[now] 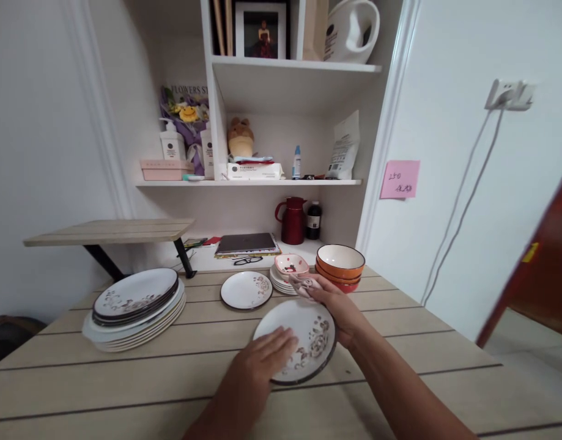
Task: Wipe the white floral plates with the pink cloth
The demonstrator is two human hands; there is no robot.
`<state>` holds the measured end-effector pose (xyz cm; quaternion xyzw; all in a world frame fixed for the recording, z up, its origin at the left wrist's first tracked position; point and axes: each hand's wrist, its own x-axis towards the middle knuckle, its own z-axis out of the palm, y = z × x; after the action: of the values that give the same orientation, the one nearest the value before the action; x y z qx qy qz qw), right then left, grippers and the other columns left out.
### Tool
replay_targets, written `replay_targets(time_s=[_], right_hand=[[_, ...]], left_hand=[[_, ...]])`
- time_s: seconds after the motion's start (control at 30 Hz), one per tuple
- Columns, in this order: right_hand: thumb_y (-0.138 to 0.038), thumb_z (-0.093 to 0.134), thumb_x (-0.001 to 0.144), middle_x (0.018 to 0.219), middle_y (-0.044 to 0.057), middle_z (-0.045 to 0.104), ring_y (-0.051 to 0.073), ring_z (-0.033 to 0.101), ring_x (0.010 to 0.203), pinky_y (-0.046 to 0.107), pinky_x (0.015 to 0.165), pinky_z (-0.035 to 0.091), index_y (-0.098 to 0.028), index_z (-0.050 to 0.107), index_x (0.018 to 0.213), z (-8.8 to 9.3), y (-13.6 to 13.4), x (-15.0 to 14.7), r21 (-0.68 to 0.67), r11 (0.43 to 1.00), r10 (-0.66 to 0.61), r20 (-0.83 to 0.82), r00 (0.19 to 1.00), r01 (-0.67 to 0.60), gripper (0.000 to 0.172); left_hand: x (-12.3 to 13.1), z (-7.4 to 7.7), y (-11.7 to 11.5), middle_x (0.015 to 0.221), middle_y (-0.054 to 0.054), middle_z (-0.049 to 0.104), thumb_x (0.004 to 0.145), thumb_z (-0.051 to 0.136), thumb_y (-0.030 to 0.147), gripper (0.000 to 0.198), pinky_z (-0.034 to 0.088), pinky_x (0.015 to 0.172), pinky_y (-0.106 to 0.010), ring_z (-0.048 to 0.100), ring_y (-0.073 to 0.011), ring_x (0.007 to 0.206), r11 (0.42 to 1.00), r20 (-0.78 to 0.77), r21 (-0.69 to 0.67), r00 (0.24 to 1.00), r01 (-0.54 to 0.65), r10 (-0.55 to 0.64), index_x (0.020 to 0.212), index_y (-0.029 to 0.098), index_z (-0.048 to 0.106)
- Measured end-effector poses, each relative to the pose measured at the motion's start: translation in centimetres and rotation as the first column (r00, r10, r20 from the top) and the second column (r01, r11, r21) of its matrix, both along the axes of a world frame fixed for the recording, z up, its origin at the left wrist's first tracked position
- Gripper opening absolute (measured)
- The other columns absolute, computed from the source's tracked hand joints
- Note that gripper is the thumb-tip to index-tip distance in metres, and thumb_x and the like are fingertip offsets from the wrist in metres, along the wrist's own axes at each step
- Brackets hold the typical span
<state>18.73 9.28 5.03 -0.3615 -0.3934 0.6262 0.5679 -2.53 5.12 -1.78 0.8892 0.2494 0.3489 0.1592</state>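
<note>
Here the left hand (262, 360) lies flat on the plate (308, 336), right hand (336, 305) fingers gripping its far rim.

Stacked plates (136, 305), orange bowls (340, 266)

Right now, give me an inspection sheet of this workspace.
Surface: pale plank table.
Job's things: floral plate; pink cloth at its far rim.
Clutter: plate stack, small plate, saucer stack with pink dish, orange bowls.
Hands: left hand flat on the plate; right hand grips cloth and rim.
Cables: white cords hang from wall socket.
Surroundings: shelves, red jug, pink note.
</note>
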Motion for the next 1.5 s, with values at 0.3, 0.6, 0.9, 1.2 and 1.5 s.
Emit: replay_targets(time_s=[0.3,0.6,0.9,1.2,1.5], right_hand=[[-0.014,0.074,0.057,0.092,0.003,0.069,0.020,0.065,0.074,0.032,0.064,0.053,-0.024,0.056,0.108,-0.6,0.0,1.6,0.017,0.976,0.212,0.168,0.963,-0.218,0.055],[-0.015,0.069,0.054,0.076,-0.002,0.065,0.015,0.059,0.059,0.026,0.053,0.045,-0.023,0.052,0.101,-2.5,1.3,-1.2,0.089,0.993,-0.075,-0.023,0.997,0.077,0.050],[-0.023,0.069,0.061,0.076,-0.002,0.065,0.014,0.056,0.055,0.024,0.050,0.040,-0.024,0.053,0.104,-4.1,0.7,-3.3,0.136,0.991,-0.020,0.035,0.999,0.015,0.046],[-0.024,0.067,0.064,0.078,-0.003,0.062,0.013,0.053,0.058,0.022,0.051,0.038,-0.024,0.053,0.098,-4.2,0.5,-3.1,0.149,0.989,-0.039,0.156,0.987,0.016,0.037],[-0.011,0.046,0.072,0.121,0.006,0.053,0.025,0.044,0.119,0.043,0.103,0.033,-0.025,0.063,0.092,-3.7,1.0,-2.1,0.697,0.712,-0.559,0.494,0.666,0.080,0.029]], left_hand=[[-0.3,1.4,0.3,0.127,-0.003,0.063,0.087,0.051,0.012,0.057,0.008,0.116,-0.057,0.051,-0.0255,0.126,0.894,-0.125,0.438,0.979,-0.093,0.163,0.138,0.038,0.042],[-0.1,0.2,0.9,0.152,-0.014,0.032,0.075,0.064,0.021,0.073,0.024,0.111,-0.055,0.030,-0.0328,0.139,0.693,0.461,-0.244,0.547,-0.679,0.699,0.142,0.028,0.037],[-0.1,2.7,0.0,0.125,-0.014,0.064,0.086,0.045,0.055,0.060,0.035,0.107,-0.046,0.054,-0.0299,0.122,0.270,0.661,-0.696,0.447,0.665,0.603,0.131,0.017,0.054],[-0.3,1.1,0.0,0.118,-0.017,0.068,0.078,0.065,0.021,0.065,0.044,0.096,-0.044,0.064,-0.0296,0.106,0.251,0.584,-0.765,0.475,0.593,0.659,0.138,0.015,0.043],[-0.1,0.7,-0.1,0.111,-0.016,0.070,0.078,0.068,0.026,0.068,0.049,0.087,-0.041,0.067,-0.0282,0.099,0.288,0.598,-0.763,0.463,0.579,0.654,0.140,0.020,0.040]])
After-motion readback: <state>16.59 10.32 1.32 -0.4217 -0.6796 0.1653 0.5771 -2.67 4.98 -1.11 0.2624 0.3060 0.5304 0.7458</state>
